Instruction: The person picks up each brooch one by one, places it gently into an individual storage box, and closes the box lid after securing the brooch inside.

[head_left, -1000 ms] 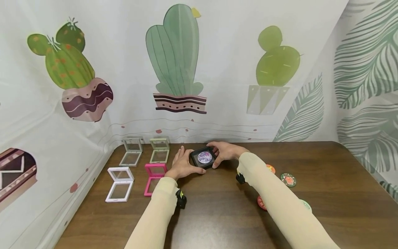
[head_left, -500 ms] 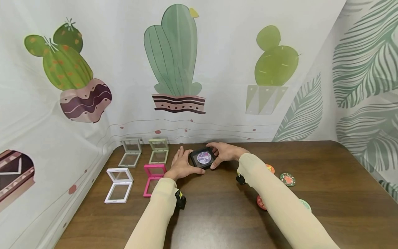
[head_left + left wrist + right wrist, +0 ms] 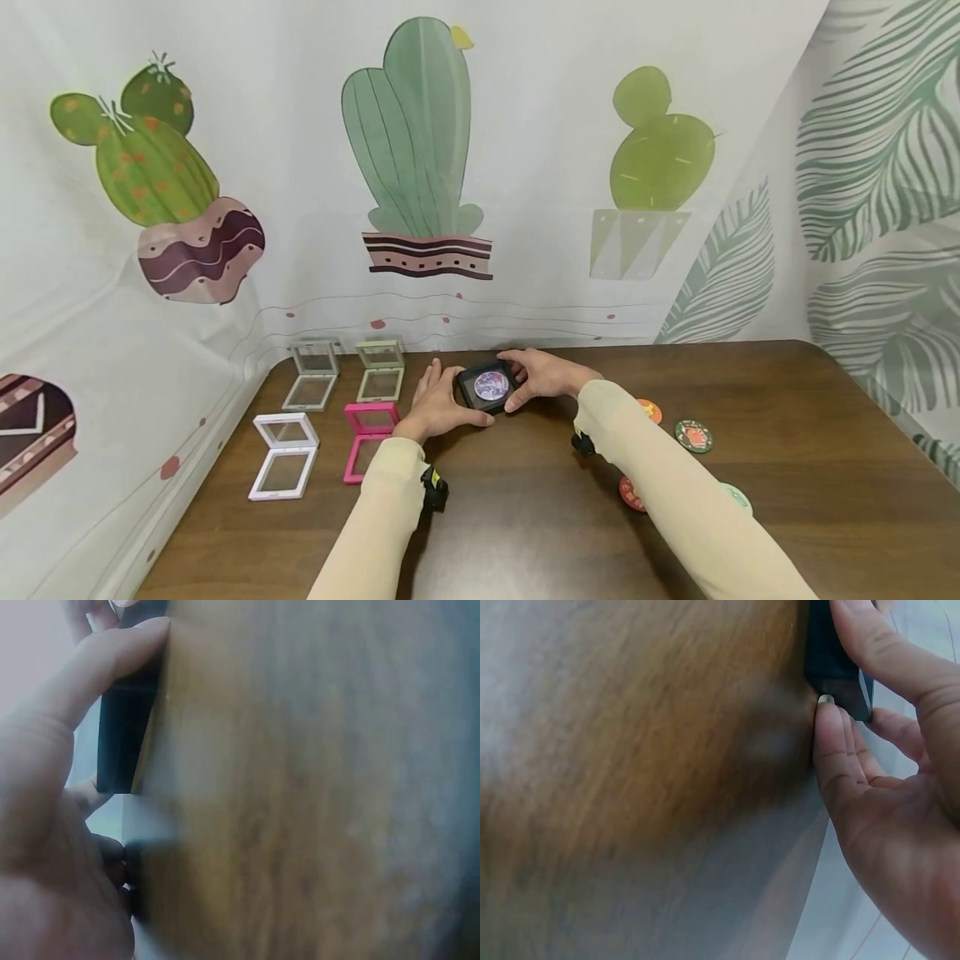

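Near the table's back edge lies a closed black display frame point(image 3: 470, 389), with a round purple-and-white patterned disc point(image 3: 492, 385) showing in its clear window. My left hand point(image 3: 441, 406) grips its left side, thumb along the near edge. From the right, my right hand point(image 3: 551, 372) holds the opposite end between thumb and fingers. In the left wrist view the thumb presses on the dark side of the frame point(image 3: 124, 742). The right wrist view has the fingertips right at a corner of the frame point(image 3: 834, 656).
Several display frames stand hinged open at the left: grey point(image 3: 310, 392), green point(image 3: 381, 385), white point(image 3: 282, 472) and pink point(image 3: 372, 419). Round discs lie right, orange point(image 3: 651, 410), dark green point(image 3: 693, 436), red point(image 3: 632, 493) and light green point(image 3: 738, 498), some partly under the right sleeve. A printed cloth point(image 3: 540, 167) hangs behind.
The head view has tilted slightly, shifting the scene a little. Both hands stay on the black display frame, with barely any movement of the fingers.
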A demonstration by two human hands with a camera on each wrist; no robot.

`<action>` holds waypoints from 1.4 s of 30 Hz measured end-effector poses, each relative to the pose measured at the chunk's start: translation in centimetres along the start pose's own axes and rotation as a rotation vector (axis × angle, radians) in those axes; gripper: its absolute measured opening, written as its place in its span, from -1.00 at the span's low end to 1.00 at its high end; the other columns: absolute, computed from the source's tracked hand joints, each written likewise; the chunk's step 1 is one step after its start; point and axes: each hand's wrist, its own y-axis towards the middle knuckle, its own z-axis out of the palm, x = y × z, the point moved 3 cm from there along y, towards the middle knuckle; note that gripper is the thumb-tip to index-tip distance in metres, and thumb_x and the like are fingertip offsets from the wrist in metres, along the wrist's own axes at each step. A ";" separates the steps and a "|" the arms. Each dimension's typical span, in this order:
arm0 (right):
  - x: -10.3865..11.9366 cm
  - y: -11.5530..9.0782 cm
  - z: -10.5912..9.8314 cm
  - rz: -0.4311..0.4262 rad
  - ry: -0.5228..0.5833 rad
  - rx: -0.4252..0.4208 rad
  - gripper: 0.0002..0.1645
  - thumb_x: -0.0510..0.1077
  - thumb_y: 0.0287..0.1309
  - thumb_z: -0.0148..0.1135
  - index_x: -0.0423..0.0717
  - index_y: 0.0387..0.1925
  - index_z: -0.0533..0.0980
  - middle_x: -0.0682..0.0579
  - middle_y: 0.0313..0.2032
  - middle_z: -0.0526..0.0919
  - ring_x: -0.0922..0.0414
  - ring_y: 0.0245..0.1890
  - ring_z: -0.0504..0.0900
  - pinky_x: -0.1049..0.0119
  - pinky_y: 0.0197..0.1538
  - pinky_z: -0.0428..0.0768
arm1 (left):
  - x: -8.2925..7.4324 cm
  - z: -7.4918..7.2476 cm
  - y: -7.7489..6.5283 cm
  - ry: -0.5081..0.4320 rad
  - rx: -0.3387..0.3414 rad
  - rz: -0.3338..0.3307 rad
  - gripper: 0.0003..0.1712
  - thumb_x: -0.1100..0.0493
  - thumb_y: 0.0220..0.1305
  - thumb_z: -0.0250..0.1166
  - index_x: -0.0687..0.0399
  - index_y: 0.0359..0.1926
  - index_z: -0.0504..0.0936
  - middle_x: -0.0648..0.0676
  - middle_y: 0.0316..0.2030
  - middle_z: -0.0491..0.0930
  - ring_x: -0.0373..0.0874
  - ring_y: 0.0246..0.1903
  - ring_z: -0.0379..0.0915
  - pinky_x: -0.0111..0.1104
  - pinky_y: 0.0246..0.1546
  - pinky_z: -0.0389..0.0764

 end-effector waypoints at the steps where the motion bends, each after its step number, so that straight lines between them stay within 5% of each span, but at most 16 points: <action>1: 0.0 -0.1 0.0 0.001 0.000 -0.004 0.23 -0.10 0.03 0.72 -0.16 0.63 0.21 -0.21 0.21 0.54 -0.07 0.20 0.58 0.03 0.31 0.55 | -0.1 0.0 -0.1 0.003 0.001 -0.002 0.18 -0.15 -0.09 0.70 0.17 0.48 0.36 0.44 0.64 -0.17 0.32 0.64 -0.36 0.22 0.57 -0.15; 21: -0.1 -0.8 0.1 -0.003 -0.031 -0.033 0.22 -0.10 0.03 0.72 -0.25 0.60 0.22 -0.18 0.11 0.59 -0.04 0.11 0.60 0.05 0.27 0.56 | -0.3 0.0 -0.4 0.024 -0.018 0.033 0.35 -0.15 -0.04 0.70 0.28 0.61 0.18 0.49 0.61 -0.04 0.42 0.61 -0.27 0.27 0.55 -0.17; 26: -0.5 -1.5 0.3 0.026 -0.030 -0.042 0.23 -0.05 0.06 0.71 -0.17 0.63 0.20 -0.16 0.14 0.55 -0.04 0.14 0.58 0.01 0.30 0.54 | -0.4 0.4 -1.2 -0.077 -0.044 0.028 0.27 -0.13 0.07 0.65 0.30 0.61 0.17 0.49 0.60 0.00 0.45 0.60 -0.25 0.31 0.53 -0.14; 33: -1.1 -2.2 0.2 0.031 -0.022 -0.061 0.22 -0.03 0.08 0.69 -0.15 0.64 0.19 -0.16 0.13 0.54 -0.03 0.13 0.59 0.00 0.29 0.55 | -1.4 0.2 -2.5 -0.217 -0.110 0.013 0.09 -0.12 0.22 0.56 0.18 0.61 0.26 0.38 0.61 0.07 0.32 0.57 0.02 0.21 0.49 0.18; 42: -2.2 -3.3 -0.8 0.055 -0.042 -0.083 0.22 -0.02 0.08 0.69 -0.16 0.63 0.20 -0.17 0.15 0.54 -0.04 0.13 0.58 0.00 0.29 0.55 | -3.4 -1.0 -4.5 -0.214 -0.199 0.156 -0.06 -0.18 0.29 0.52 0.02 0.57 0.38 0.13 0.62 0.18 0.16 0.57 0.08 0.15 0.50 0.20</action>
